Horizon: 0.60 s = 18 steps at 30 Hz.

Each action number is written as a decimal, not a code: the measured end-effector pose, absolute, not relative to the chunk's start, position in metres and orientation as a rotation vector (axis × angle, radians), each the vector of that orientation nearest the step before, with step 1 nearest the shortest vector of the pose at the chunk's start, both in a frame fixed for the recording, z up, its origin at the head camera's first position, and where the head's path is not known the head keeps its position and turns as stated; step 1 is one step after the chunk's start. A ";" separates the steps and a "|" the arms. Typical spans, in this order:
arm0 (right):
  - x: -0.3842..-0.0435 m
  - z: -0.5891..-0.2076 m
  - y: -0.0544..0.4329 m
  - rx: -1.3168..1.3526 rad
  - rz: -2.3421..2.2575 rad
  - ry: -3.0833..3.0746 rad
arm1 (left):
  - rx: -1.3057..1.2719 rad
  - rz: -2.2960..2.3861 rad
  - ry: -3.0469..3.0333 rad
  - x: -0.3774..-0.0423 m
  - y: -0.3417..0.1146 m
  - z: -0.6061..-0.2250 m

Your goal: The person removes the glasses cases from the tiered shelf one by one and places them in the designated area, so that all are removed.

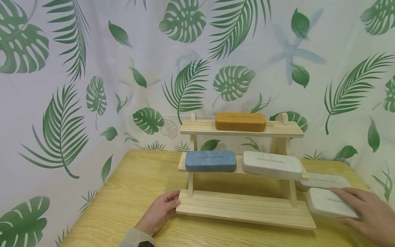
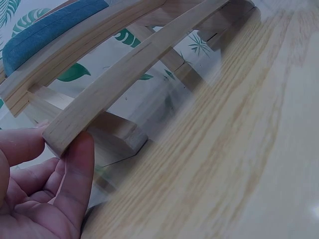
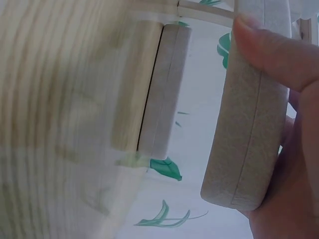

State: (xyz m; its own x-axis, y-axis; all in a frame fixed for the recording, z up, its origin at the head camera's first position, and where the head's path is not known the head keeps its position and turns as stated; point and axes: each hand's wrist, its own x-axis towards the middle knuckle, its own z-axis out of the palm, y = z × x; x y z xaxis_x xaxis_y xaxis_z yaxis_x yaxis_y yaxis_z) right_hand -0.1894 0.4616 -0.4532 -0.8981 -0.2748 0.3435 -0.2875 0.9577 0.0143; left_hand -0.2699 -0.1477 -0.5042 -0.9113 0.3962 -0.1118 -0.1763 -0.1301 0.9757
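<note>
My left hand (image 1: 159, 211) pinches the left end of the bottom board of a three-tier wooden display rack (image 1: 243, 207); in the left wrist view thumb and fingers grip the board's corner (image 2: 67, 132). At the right my right hand (image 1: 371, 214) holds a white glasses case (image 1: 328, 202), raised above the table beside the rack's lower right end. In the right wrist view the thumb lies across this held case (image 3: 244, 129), whose lid seam runs lengthwise. Another white glasses case (image 1: 328, 180) lies on the table behind it.
An orange glasses case (image 1: 240, 122) sits on the top tier. On the middle tier are a blue case (image 1: 211, 161) at left and a white case (image 1: 271, 164) at right. The rack stands on a wooden table (image 1: 135, 181), with a leaf-patterned curtain (image 1: 123, 85) behind.
</note>
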 end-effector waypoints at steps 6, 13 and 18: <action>-0.191 -0.456 0.470 0.429 0.049 -2.750 | 0.248 2.096 1.775 -0.271 -0.147 -0.505; -0.196 -0.464 0.478 0.401 0.060 -2.778 | 0.250 2.101 1.770 -0.271 -0.147 -0.505; -0.201 -0.472 0.482 0.375 0.082 -2.808 | 0.256 2.101 1.765 -0.271 -0.148 -0.505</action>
State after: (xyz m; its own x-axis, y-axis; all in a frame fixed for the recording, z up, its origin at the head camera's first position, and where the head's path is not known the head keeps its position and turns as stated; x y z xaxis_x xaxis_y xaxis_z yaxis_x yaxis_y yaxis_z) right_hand -0.2006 0.4817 -0.4717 -0.9188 -0.2475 0.3075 -0.2650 0.9641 -0.0160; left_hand -0.2707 -0.1477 -0.5053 -0.9099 0.4014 -0.1046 -0.1721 -0.1359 0.9757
